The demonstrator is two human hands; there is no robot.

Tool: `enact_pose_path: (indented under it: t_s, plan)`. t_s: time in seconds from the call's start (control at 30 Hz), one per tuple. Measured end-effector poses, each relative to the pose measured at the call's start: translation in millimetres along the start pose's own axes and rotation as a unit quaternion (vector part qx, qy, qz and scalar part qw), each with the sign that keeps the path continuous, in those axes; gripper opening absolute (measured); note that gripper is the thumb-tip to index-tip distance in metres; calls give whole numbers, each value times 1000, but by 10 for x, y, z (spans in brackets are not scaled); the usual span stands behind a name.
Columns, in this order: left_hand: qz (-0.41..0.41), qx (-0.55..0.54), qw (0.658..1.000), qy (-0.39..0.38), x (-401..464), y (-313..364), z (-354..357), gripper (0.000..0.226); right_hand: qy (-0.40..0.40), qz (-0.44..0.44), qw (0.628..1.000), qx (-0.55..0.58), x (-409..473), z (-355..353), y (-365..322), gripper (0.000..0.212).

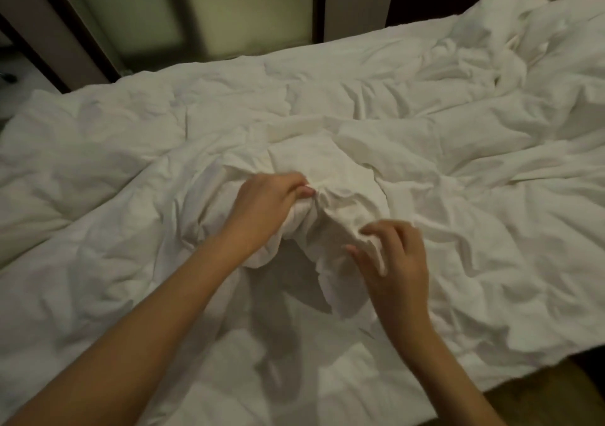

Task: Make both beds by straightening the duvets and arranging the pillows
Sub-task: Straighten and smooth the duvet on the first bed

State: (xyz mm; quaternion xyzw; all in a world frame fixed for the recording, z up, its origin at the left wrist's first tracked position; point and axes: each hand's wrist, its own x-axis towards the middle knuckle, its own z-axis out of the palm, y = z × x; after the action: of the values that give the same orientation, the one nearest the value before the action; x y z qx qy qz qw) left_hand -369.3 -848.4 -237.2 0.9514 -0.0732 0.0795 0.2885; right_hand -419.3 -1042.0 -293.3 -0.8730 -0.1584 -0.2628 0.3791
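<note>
Dim room, rumpled bed: left hand (265, 206) grips a bunched duvet (327, 170) fold; right hand (393, 255), at four o'clock, pinches it. Straightening underway; next, pull flat.

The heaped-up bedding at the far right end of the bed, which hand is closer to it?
Right. The right hand lies below-left of that heap; the left hand, gripping a duvet fold, sits further left.

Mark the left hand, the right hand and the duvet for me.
left hand (265, 211), head view, back of the hand gripping a bunched fold.
right hand (397, 261), head view, back of the hand, fingers curled on fabric.
duvet (458, 170), head view, wrinkled top surface.
</note>
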Motion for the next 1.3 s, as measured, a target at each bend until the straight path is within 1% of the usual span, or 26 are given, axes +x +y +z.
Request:
enact_pose_path:
  t_s: [0.07,0.13,0.2,0.27,0.33,0.4,0.47,0.5,0.6,0.7,0.77,0.83,0.87,0.9,0.93,0.97,1.03,1.07,1.13,1.17,1.2,1.23,1.3]
  plan:
    - [-11,-33,999,-1,-23,94,-171,35,-12,-12,1000,-17,-267,-1,-75,28]
    - [-16,-49,999,-13,-85,189,-302,22,-34,-14,998,-44,-475,29,-128,47]
    - [-23,-58,998,-28,-191,256,-386,19,-44,-4,997,-58,-599,53,-191,63]
    - [-31,-69,996,-39,-309,304,-421,19,-41,5,998,-53,-678,69,-238,67]
    - [-42,-82,995,-47,-416,324,-413,18,-20,-2,999,-36,-764,74,-238,55]
    - [-54,-94,993,-52,-531,335,-380,17,6,-11,1000,-15,-840,58,-191,34]
    - [-61,-91,992,-62,-652,353,-364,17,11,-14,1000,2,-887,4,-120,18]
    - [-60,-81,992,-70,-712,371,-378,17,3,-11,1000,11,-895,-46,-115,16]
    - [-62,-39,993,-97,-883,485,-535,21,-34,18,999,37,-849,-295,-259,19]
    - [-62,-12,992,-113,-1014,680,-873,16,-81,49,993,74,-744,-722,-521,16]
    - [-55,8,987,-149,-1093,772,-1115,10,-132,54,983,115,-664,-968,-647,4]
    - [-56,52,975,-207,-1139,775,-1209,13,-190,62,969,145,-642,-1074,-702,13]
    - [-57,73,969,-230,-1161,736,-1165,16,-215,69,962,154,-671,-1061,-695,14]
    - [-57,90,966,-236,-1180,651,-1042,20,-234,77,957,153,-730,-994,-644,10]
    - [-60,108,967,-224,-1197,516,-846,23,-251,88,953,143,-810,-894,-564,4]
    - [-68,130,969,-197,-1236,346,-588,26,-267,104,950,127,-911,-755,-445,6]
    - [-77,173,973,-127,-1395,-5,28,29,-314,138,935,92,-1174,-428,-105,23]
    - [-70,176,977,-103,-1489,-164,344,30,-344,146,925,62,-1319,-251,93,33]
    - [-42,174,981,-76,-1613,-454,890,33,-380,130,915,-28,-1550,58,434,49]
    - [-33,175,982,-66,-1649,-572,1095,34,-375,119,917,-68,-1644,189,567,55]
    - [-29,174,982,-63,-1673,-676,1259,34,-363,109,922,-85,-1722,290,661,61]
    - [-29,167,984,-62,-1679,-761,1378,35,-351,101,928,-78,-1780,379,734,65]
    - [-28,149,986,-73,-1625,-878,1531,35,-338,92,935,-46,-1830,483,831,66]
